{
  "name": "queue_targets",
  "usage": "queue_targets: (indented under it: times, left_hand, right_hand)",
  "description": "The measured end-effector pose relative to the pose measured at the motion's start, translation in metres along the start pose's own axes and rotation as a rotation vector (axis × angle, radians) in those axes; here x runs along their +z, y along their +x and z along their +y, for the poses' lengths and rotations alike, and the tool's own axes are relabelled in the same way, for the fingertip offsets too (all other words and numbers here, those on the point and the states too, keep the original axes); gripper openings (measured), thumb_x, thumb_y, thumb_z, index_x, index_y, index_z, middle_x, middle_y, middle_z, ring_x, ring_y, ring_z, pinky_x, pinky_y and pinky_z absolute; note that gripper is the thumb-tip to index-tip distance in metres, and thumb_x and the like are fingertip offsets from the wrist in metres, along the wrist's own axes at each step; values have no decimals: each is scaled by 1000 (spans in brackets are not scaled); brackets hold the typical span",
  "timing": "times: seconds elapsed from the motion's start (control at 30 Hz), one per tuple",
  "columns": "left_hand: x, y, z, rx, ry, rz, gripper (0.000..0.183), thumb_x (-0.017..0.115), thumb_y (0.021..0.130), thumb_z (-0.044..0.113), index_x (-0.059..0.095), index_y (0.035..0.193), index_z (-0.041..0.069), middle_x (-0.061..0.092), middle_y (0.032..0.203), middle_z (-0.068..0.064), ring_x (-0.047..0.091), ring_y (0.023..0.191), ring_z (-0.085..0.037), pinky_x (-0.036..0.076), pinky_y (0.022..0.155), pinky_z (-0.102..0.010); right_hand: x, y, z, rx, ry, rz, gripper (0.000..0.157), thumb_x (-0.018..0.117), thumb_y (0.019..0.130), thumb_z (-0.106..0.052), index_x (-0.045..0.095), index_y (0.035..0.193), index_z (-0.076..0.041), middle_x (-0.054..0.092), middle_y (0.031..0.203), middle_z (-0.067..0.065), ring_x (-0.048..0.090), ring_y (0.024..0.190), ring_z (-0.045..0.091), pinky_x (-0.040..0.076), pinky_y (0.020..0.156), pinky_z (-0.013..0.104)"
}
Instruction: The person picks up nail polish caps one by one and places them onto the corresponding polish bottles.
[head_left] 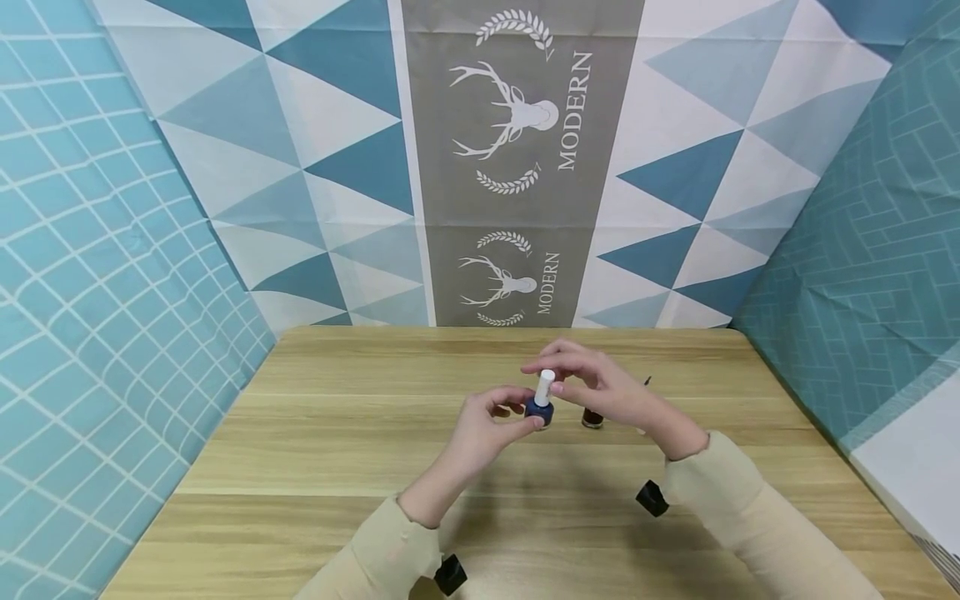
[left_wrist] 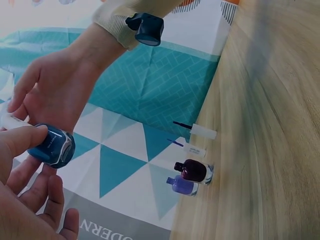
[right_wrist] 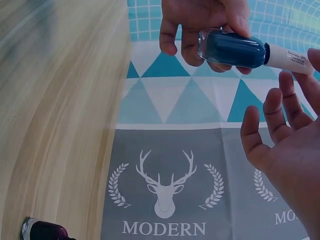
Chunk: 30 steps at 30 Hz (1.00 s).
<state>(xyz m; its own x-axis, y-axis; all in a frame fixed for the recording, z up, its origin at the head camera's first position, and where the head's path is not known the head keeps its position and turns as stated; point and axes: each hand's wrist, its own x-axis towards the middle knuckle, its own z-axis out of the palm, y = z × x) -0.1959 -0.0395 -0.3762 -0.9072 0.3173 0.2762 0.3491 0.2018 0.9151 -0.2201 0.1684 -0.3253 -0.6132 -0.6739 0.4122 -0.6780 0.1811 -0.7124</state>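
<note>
Blue bottle (head_left: 537,413): held raised above the wooden table (head_left: 322,458), slightly tilted, with its white cap (head_left: 546,385) in place.
Left hand (head_left: 483,423): clamped on the bottle's glass body by thumb and fingers, presumably so that the cap is left free.
Right hand (head_left: 603,385): brought close beside the left; the cap's end is taken between thumb and forefinger, though how firmly cannot be told.
Dark red bottle (left_wrist: 195,171) and purple bottle (left_wrist: 183,185): stood upright, uncapped, side by side.
Upper brush cap (left_wrist: 203,131) and lower brush cap (left_wrist: 194,149): stood bristles upward, probably so that the table is not smeared.
Views compared: the purple bottle is shown only by the left wrist view; the cap's print is best shown by the right.
</note>
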Motion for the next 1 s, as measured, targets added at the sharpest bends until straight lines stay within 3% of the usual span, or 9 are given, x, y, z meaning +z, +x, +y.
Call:
queue_targets:
  times: [0.43, 0.67, 0.9, 1.0]
  left_hand:
    - [2, 2, 0, -14, -3, -6, 27, 76, 80, 23, 70, 106, 15, 70, 100, 2, 60, 95, -14, 43, 88, -41]
    - [-3, -9, 39, -31, -4, -5, 24, 73, 81, 8, 69, 104, 2, 70, 97, -10, 60, 94, -26, 42, 86, -42]
    - [4, 2, 5, -47, 1, 19, 27, 77, 78, 17, 70, 104, 12, 70, 97, -2, 58, 96, -25, 39, 84, -35]
    - [4, 3, 1, -42, 3, 28, 27, 78, 77, 24, 71, 102, 15, 70, 95, 2, 58, 94, -24, 39, 83, -34]
  right_hand:
    - [-1, -1, -2, 3, -54, 22, 21, 56, 93, -2, 65, 111, -7, 58, 111, 0, 54, 103, 15, 47, 88, 34]
    - [0, 2, -1, 4, -78, 66, 17, 62, 90, -4, 66, 104, -11, 62, 104, 0, 56, 94, 14, 48, 79, 28]
    - [2, 5, -1, 30, -83, 111, 12, 66, 87, -5, 65, 96, -12, 62, 97, 1, 55, 86, 13, 49, 73, 27]
    - [2, 5, 0, 41, -105, 128, 12, 68, 86, -8, 65, 97, -11, 60, 93, -1, 55, 82, 12, 49, 72, 26]
